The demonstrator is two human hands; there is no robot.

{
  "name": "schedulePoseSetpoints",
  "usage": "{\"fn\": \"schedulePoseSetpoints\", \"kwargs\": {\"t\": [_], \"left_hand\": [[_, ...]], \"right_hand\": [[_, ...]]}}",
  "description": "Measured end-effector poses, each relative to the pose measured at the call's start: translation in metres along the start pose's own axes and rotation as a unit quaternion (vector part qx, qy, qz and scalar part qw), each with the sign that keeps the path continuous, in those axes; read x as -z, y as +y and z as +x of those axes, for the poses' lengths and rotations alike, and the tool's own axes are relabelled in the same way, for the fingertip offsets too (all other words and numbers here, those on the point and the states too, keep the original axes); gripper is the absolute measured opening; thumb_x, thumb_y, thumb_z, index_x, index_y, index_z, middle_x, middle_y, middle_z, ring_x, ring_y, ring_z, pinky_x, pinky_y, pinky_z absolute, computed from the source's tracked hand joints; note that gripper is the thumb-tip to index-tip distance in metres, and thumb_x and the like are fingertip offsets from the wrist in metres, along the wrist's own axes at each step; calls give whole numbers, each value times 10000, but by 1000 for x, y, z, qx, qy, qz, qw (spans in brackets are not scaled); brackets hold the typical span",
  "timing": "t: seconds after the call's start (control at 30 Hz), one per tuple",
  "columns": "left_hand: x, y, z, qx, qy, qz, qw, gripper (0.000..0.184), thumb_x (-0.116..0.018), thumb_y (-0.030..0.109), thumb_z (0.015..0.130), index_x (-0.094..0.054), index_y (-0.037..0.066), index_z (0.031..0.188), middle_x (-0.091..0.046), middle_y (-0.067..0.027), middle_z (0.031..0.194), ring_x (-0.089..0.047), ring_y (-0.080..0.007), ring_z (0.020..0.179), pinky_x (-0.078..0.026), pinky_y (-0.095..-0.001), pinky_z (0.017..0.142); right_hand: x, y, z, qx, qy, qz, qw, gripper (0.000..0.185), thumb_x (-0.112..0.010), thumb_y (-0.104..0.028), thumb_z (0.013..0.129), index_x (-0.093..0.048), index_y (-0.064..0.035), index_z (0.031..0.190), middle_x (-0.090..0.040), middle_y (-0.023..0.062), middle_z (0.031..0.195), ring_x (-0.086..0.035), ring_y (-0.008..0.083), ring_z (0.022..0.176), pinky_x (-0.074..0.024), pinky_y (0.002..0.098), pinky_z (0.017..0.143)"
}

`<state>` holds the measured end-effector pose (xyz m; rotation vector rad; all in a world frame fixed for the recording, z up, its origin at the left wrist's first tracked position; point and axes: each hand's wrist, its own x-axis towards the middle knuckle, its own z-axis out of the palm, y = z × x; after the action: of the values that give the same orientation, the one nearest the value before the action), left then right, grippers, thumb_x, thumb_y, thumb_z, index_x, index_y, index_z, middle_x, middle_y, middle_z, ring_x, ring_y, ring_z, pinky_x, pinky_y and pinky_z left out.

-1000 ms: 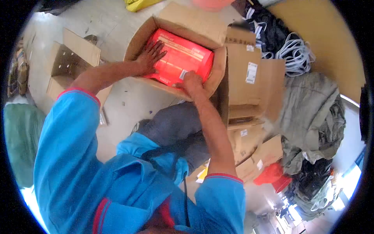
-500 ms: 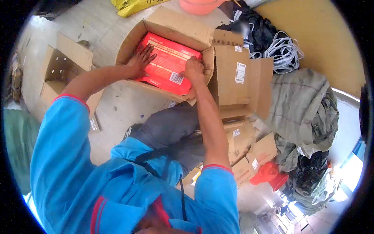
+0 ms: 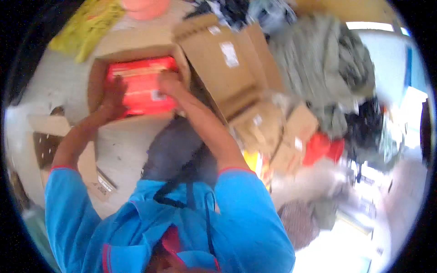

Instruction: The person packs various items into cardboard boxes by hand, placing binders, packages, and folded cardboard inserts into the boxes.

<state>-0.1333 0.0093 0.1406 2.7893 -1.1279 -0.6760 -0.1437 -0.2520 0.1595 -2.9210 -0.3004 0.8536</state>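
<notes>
A red box (image 3: pixel 143 84) with a white label lies inside an open cardboard carton (image 3: pixel 94 82) at the upper left of the view. On its left side rests my left hand (image 3: pixel 114 99), fingers spread flat over the red surface. My right hand (image 3: pixel 170 83) touches the right part of the red box near the label; motion smears its fingers, so their exact pose is unclear.
An open cardboard box (image 3: pixel 223 59) stands right of the carton, with more cardboard (image 3: pixel 259 129) below it. Another open box (image 3: pixel 45 148) is at the left. A yellow bag (image 3: pixel 88 27), pink basin (image 3: pixel 145 7), grey-green cloth (image 3: pixel 318 59) and red item (image 3: pixel 321 148) lie around.
The view has turned, and the carton, red box and both hands appear farther left and slightly lower. Both hands remain on the red box.
</notes>
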Motion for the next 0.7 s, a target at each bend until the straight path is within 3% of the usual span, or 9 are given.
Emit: {"fn": "schedulePoseSetpoints", "kwargs": {"t": [0.13,0.17,0.27,0.37,0.43,0.5,0.57,0.63,0.7], "left_hand": [[-40,-24,12,-30,7,37,999,980,-648,424,744,-90,-8,1424,4,-278,1471,26,-426,1369,-32,-530,1103],[-81,-51,13,-18,45,24,999,983,-645,430,744,-87,-13,1423,-2,-282,1469,9,-435,1366,-57,-543,1095],[-42,-49,31,-189,258,201,926,986,-621,458,750,-81,-25,1419,-79,-311,1447,-93,-456,1349,-130,-571,1071],[0,-24,31,-179,142,133,965,909,-603,444,773,-134,-28,1393,-143,-288,1406,-149,-422,1310,-164,-538,1051],[24,-18,28,-118,62,44,990,833,-585,430,797,-187,-31,1366,-208,-265,1365,-205,-388,1271,-197,-504,1031],[51,0,16,-88,26,-54,994,761,-567,416,821,-239,-35,1340,-272,-241,1325,-261,-354,1231,-230,-471,1011],[77,29,4,-74,-9,-158,985,691,-548,402,845,-292,-38,1313,-336,-218,1284,-317,-321,1192,-263,-437,991],[92,57,-6,-65,-35,-233,970,627,-530,388,869,-345,-41,1287,-401,-195,1244,-372,-287,1153,-296,-404,971],[100,78,-12,-58,-47,-282,957,568,-512,374,893,-398,-44,1260,-465,-172,1203,-428,-253,1113,-329,-370,951]], "right_hand": [[-23,-23,-50,31,30,217,975,473,-615,-412,754,-627,7,974,-621,192,1011,-607,314,943,-490,441,787],[-27,-20,-57,33,40,242,969,476,-586,-415,767,-626,12,973,-615,204,1015,-601,326,947,-484,442,789],[-8,-22,-58,3,131,273,953,424,-550,-383,787,-635,-3,955,-620,209,980,-606,339,917,-479,441,785],[-2,-34,-98,-18,196,280,940,318,-537,-312,800,-656,-43,920,-641,195,899,-627,338,850,-480,440,774],[1,-40,-157,-2,423,433,796,232,-572,-240,791,-666,-61,905,-650,179,868,-642,317,818,-497,412,754],[-29,-33,-249,-120,495,501,699,208,-605,-203,791,-659,-56,927,-656,167,892,-646,291,831,-505,377,752],[-88,-13,-334,-334,449,509,654,264,-593,-262,843,-638,-33,967,-665,152,875,-651,261,813,-507,359,735],[-242,15,-385,-481,405,519,579,265,-596,-235,840,-614,26,877,-648,132,762,-624,206,708,-504,325,656],[-392,7,-463,-559,382,525,516,190,-633,-207,802,-594,-24,765,-600,63,649,-561,159,544,-460,307,532]]}}
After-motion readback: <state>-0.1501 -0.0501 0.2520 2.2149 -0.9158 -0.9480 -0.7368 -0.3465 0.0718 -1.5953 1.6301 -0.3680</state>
